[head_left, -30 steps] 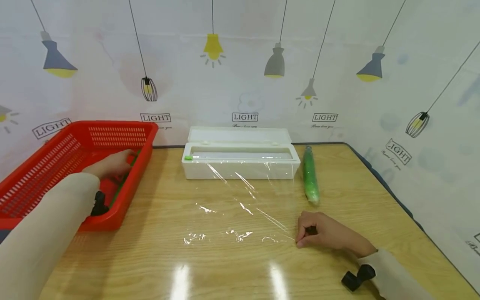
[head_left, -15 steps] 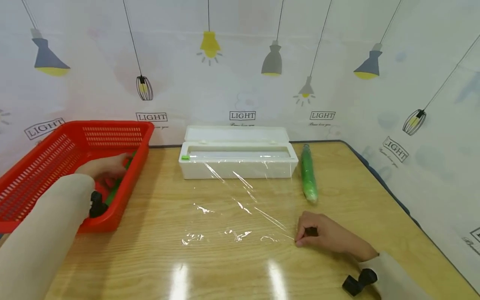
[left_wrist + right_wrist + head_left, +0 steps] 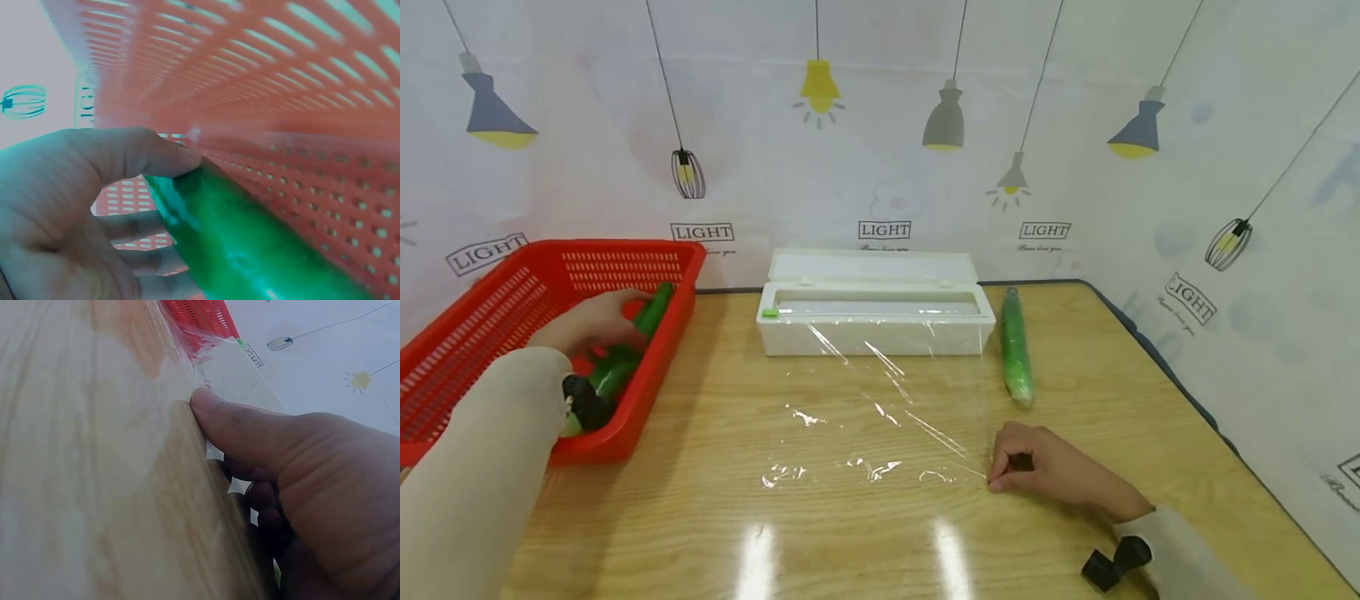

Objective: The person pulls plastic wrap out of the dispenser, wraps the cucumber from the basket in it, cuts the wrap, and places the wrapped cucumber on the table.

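Lamp-print walls back a wooden worktop with a red basket, a wrap dispenser and clear film.

At the frame's left, the left hand curls its fingers round a green cucumber inside the red basket. Lower right, the right hand pinches the edge of the cling film, which runs from the white dispenser at centre. A wrapped cucumber lies just right of it.

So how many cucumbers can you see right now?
2, maybe more hidden: one cucumber gripped by the left hand in the red basket; a wrapped cucumber right of the cling-film dispenser.
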Demonstrator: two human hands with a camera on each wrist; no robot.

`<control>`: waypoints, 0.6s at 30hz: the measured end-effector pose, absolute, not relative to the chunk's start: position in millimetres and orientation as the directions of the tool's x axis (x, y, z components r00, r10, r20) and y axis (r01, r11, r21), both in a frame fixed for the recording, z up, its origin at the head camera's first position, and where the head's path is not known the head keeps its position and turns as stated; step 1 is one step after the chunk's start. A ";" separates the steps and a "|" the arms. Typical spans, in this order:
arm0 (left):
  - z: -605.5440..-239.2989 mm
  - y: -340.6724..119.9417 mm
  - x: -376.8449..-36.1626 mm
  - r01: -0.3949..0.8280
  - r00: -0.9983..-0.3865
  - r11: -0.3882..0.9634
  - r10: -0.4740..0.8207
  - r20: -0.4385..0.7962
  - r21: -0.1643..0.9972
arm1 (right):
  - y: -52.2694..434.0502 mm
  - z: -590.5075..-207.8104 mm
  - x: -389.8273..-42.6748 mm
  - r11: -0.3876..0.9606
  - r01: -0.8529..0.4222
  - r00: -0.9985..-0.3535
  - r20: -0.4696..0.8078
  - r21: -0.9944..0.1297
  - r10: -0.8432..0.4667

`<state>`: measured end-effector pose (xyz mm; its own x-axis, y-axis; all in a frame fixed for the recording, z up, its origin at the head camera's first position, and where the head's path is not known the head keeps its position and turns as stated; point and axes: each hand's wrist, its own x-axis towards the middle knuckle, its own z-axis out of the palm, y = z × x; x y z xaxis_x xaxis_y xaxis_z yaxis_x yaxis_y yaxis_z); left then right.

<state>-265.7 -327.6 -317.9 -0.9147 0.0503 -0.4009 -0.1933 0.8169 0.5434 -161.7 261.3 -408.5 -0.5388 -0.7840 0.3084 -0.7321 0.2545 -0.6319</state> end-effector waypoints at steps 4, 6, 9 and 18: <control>-316.4 -330.5 -264.0 -0.159 -0.941 0.812 0.048 -0.336 0.561 | 267.0 -423.3 -169.6 0.259 -0.729 -0.544 0.306 -0.634 -0.782; -315.8 -331.6 -264.0 -0.151 -0.948 0.807 0.046 -0.316 0.571 | 270.9 -432.5 -174.5 0.253 -0.728 -0.540 0.306 -0.637 -0.784; -315.0 -333.1 -263.5 -0.151 -0.953 0.796 0.039 -0.300 0.586 | 269.4 -428.5 -171.9 0.250 -0.713 -0.546 0.295 -0.655 -0.784; -305.6 -342.7 -261.8 -0.102 -0.966 0.786 0.068 -0.250 0.610 | 265.4 -418.2 -167.7 0.242 -0.713 -0.542 0.299 -0.658 -0.785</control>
<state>-261.8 -342.7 -305.6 -0.9658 0.0681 -0.2501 -0.1025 0.7859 0.6098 -167.7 265.4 -418.2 -0.5421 -0.7854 0.2988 -0.7129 0.2416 -0.6584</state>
